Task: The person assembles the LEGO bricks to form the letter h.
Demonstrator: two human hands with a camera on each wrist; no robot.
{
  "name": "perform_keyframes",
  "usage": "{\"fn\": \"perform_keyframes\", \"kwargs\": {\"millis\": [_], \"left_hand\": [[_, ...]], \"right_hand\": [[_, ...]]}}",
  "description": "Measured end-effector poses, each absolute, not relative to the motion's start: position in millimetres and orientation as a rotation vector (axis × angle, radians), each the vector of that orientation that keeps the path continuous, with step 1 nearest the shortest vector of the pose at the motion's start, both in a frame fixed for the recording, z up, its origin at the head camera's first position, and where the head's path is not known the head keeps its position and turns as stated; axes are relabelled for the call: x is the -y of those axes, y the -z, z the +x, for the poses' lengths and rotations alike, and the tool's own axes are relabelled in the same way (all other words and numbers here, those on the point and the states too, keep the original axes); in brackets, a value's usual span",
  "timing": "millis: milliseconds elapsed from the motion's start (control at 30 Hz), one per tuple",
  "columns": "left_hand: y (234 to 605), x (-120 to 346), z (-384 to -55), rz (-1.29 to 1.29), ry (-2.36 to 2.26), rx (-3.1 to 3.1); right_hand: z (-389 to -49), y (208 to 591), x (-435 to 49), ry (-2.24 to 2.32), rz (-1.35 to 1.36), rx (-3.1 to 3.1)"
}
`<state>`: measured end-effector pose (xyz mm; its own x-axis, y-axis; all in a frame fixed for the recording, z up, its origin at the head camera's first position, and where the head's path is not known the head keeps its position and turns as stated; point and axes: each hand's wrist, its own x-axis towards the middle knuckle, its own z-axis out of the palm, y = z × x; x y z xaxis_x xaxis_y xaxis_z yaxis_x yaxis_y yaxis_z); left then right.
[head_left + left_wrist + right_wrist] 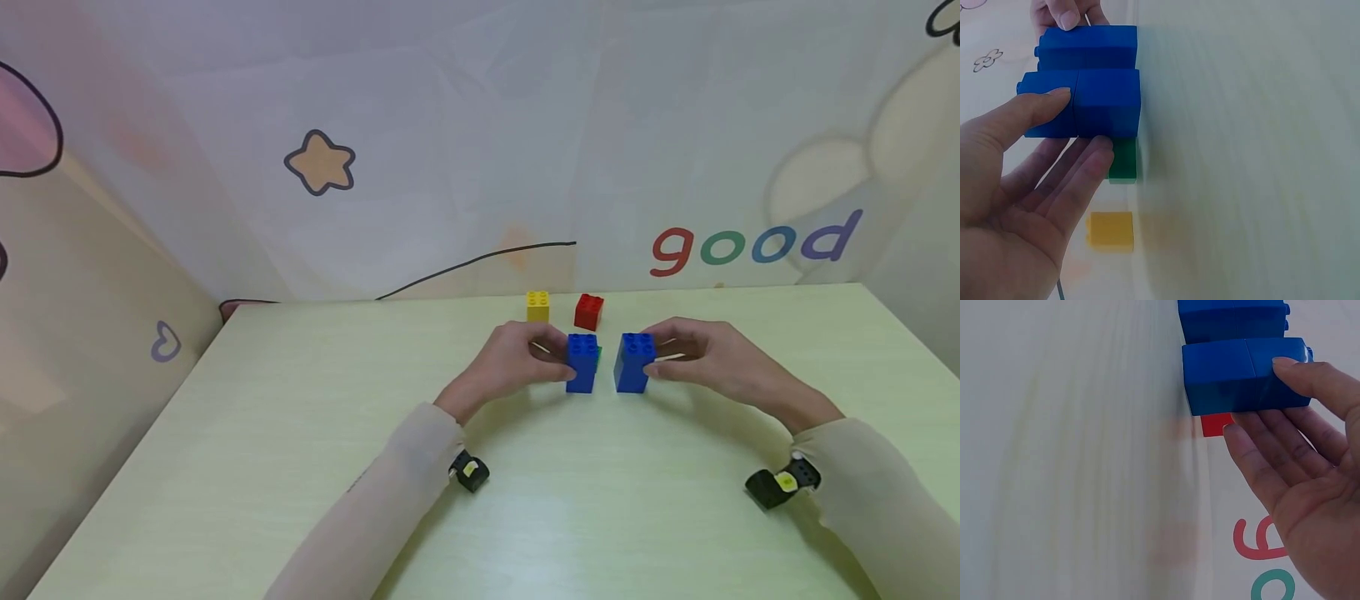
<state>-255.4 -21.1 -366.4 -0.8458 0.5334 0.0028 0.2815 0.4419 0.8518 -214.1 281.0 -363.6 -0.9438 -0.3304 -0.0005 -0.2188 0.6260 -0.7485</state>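
Two blue towers stand upright side by side, each made of two toy building blocks, with a narrow gap between them in the head view. My left hand [517, 358] pinches the left blue tower [581, 367], thumb on its near face and fingers behind. The right blue tower [632, 371] is held the same way by my right hand [705, 358]. Its thumb presses the upper block in the right wrist view. A green block [1124, 159] sits behind the left tower, mostly hidden from the head camera.
Toward the back edge of the pale table [300, 467] are a yellow block [537, 308] and a red block [588, 312]. Behind them rises a printed backdrop [465, 150] with a star and the word "good". Each wrist wears a small black camera.
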Motion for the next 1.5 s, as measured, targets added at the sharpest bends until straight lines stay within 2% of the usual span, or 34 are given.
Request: {"fn": "perform_keyframes", "kwargs": {"millis": [1500], "left_hand": [[365.5, 4.1, -257.6, 0.728, -1.400, -2.399]], "right_hand": [[-213.8, 362.1, -281.9, 1.252, -0.475, -2.691]]}}
